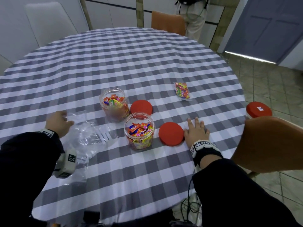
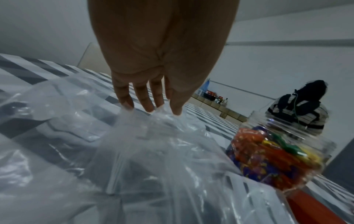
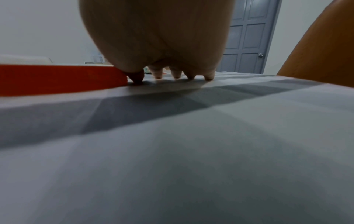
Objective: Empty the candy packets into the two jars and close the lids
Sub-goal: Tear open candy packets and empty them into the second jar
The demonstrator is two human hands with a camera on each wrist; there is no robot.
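On the checked tablecloth (image 1: 147,63) two clear jars stand upright and uncapped, mouths up, both holding wrapped candy. The far jar (image 1: 114,105) sits just behind and left of the near jar (image 1: 139,131). Their red lids lie flat beside them: the far lid (image 1: 141,107) just right of the far jar, partly hidden by the near jar's rim; the near lid (image 1: 171,134) just right of the near jar. Judgement: each lid is parked next to its own jar so capping needs only a short reach.

The left hand (image 1: 58,122) rests with straight, slightly spread fingers (image 2: 145,100) on a crumpled, empty clear packet (image 1: 88,133) lying left of the jars. Nothing is pinched; the fingertips merely touch the plastic, probably setting it aside.

The right hand (image 1: 196,131) lies flat on the cloth, fingers extended and apart, thumb side against the near lid's edge (image 3: 63,78). It holds nothing. Judgement: it is placed to take up that lid.

One full candy packet (image 1: 182,90) remains unopened, well apart from the jars toward the far right. Its long axis runs roughly away from the person, near end angled slightly right. Which end opens cannot be told.

A third red-lidded jar (image 1: 258,109) shows beyond the table edge, behind an orange chair back (image 1: 270,143).

Judgement: emptying is incomplete; capping is not yet begun.
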